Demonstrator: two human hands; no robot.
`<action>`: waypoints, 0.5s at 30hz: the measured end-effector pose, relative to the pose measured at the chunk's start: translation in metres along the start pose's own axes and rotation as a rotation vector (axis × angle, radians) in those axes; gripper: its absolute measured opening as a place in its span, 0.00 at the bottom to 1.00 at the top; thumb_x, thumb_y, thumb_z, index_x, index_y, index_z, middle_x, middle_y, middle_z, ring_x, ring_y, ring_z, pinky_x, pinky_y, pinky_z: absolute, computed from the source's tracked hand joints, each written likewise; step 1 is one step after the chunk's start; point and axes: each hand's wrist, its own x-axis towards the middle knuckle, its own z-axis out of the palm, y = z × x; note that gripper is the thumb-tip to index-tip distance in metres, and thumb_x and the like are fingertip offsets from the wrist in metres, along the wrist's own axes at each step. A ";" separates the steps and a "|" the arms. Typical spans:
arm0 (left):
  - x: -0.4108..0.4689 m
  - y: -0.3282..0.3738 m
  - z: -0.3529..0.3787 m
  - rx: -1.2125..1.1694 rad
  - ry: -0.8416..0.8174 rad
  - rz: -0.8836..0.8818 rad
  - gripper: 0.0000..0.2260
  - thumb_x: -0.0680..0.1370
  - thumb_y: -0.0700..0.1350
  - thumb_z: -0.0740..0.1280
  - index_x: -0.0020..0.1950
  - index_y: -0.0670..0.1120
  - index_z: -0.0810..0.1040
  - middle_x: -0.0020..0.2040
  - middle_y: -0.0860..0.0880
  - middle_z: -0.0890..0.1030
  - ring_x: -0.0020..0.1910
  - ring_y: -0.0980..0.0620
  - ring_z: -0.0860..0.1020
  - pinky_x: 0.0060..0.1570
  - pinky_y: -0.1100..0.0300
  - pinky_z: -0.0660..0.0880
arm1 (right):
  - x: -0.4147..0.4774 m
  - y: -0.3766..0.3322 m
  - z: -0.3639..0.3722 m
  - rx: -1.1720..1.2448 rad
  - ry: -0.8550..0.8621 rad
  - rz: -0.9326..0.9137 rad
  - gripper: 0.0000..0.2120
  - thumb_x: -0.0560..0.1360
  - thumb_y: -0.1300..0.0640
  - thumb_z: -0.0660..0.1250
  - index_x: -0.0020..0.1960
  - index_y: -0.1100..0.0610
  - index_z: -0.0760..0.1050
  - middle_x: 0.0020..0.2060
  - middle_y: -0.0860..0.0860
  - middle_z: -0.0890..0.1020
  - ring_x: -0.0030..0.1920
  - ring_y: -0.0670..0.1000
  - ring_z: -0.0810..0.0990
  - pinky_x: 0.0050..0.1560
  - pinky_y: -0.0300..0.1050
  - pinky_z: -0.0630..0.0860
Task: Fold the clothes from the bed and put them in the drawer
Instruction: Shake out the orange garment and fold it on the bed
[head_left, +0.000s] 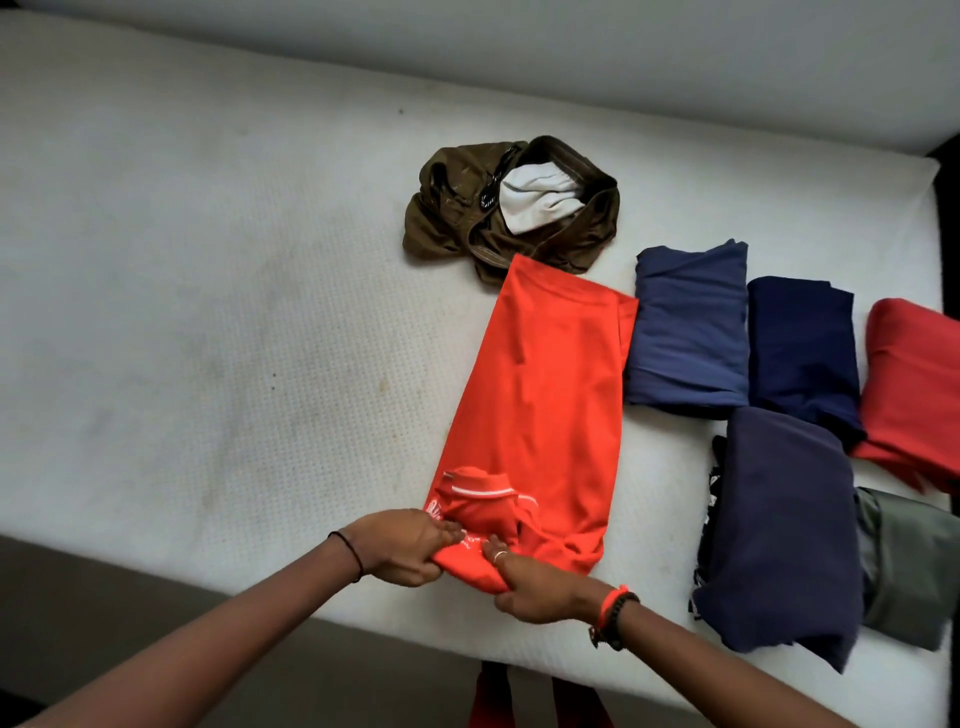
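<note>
An orange polo shirt (540, 395) lies folded into a long strip on the white mattress (208, 312), collar end toward me. My left hand (405, 548) grips the near left corner by the collar. My right hand (530, 582) pinches the near edge just beside it. Behind the shirt sits a crumpled olive-brown pair of shorts (457, 218) with a white lining showing. No drawer is in view.
Folded clothes lie to the right: a blue piece (685, 332), a dark navy piece (802, 348), a red piece (914, 395), a large navy piece (784, 530) and a grey-green one (904, 571). The mattress's near edge runs under my wrists.
</note>
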 end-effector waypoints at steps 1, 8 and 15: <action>-0.003 0.001 -0.007 -0.077 0.008 -0.003 0.22 0.73 0.52 0.56 0.65 0.46 0.72 0.63 0.44 0.77 0.58 0.44 0.76 0.58 0.56 0.71 | -0.007 0.000 -0.009 0.093 -0.036 -0.007 0.27 0.77 0.62 0.59 0.73 0.62 0.57 0.64 0.60 0.71 0.53 0.49 0.75 0.55 0.34 0.70; 0.003 -0.018 -0.055 -0.539 0.261 -0.113 0.22 0.68 0.61 0.57 0.49 0.45 0.75 0.40 0.52 0.76 0.38 0.55 0.73 0.42 0.58 0.68 | -0.013 0.032 -0.071 0.592 0.033 -0.006 0.07 0.70 0.61 0.63 0.47 0.58 0.74 0.40 0.50 0.75 0.40 0.47 0.73 0.42 0.44 0.70; 0.047 -0.027 -0.070 -1.101 0.569 -0.230 0.15 0.79 0.50 0.65 0.64 0.47 0.73 0.55 0.49 0.80 0.50 0.60 0.79 0.50 0.70 0.74 | 0.010 0.068 -0.122 1.003 0.239 0.060 0.13 0.74 0.70 0.61 0.49 0.54 0.75 0.39 0.51 0.81 0.35 0.45 0.80 0.38 0.37 0.79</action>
